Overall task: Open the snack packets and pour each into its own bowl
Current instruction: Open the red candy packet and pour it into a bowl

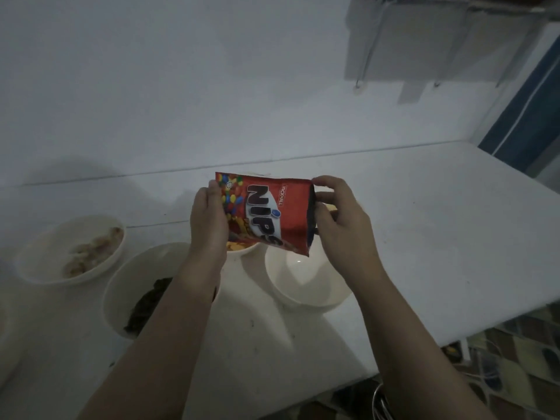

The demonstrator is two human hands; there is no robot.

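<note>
At the far left of the white surface (424,225) sits a white bowl (71,251) holding pale, beige snack pieces. Just to its right, nearer the camera, a second white bowl (121,286) holds something dark, partly hidden by the left forearm; the light is dim, so what the dark pieces are cannot be told. Behind the left wrist, the rim of a third bowl (242,249) shows with orange-yellow pieces in it.

The left hand (209,222) is closed on the left edge of a red candy packet (266,212), thumb on the printed front and the fingers (214,189) wrapped around its side. The packet is held in the air, turned sideways, above and between the bowls. The right hand (342,228) grips the packet's right end, which looks dark and possibly open, with thumb and fingertips pinched on that edge.

Directly below the packet's lower corner stands a fourth white bowl (306,280), with nothing visible inside. A blue striped cloth (527,116) hangs at the far right.
</note>
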